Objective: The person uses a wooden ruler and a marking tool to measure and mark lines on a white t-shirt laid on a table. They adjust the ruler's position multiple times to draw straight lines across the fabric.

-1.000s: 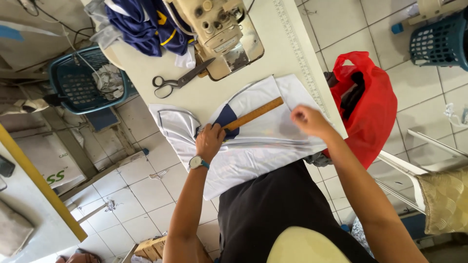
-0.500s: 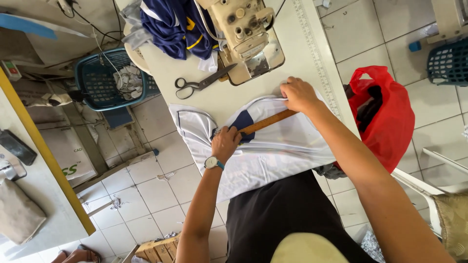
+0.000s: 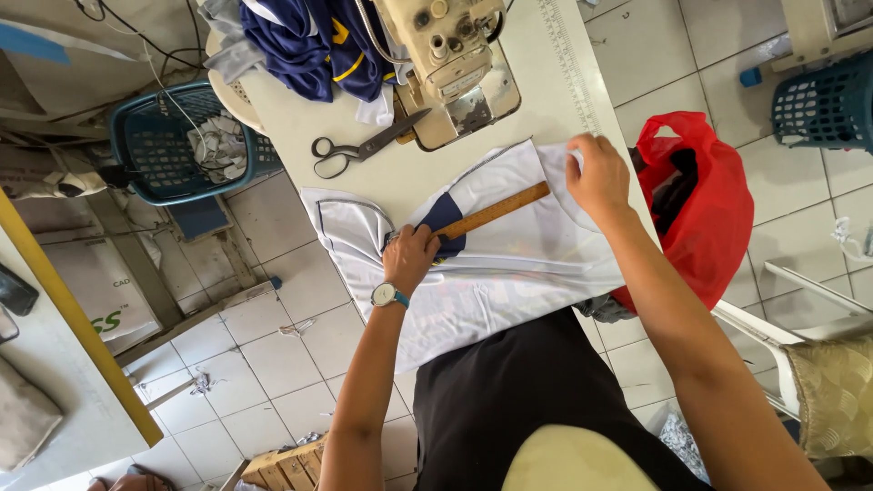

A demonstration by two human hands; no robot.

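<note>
White garment (image 3: 509, 264) lies flat on sewing table (image 3: 300, 118), left hand (image 3: 411, 256) pressing wooden ruler (image 3: 496, 210) end down, right hand (image 3: 598, 173) pinching fabric edge; best keep ruler pinned firmly, cloth taut.

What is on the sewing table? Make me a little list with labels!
place: a white sewing table over a tiled floor
left hand: presses one end of a wooden ruler onto the cloth
right hand: pinches the far edge of the white shirt
shirt: white, spread flat, with a dark blue collar beside the ruler
scissors: lying on the table, touched by no hand
sewing machine: cream, at the table's far side
bag: red plastic bag hanging beside the table
basket: blue basket on the floor, scraps inside
</note>
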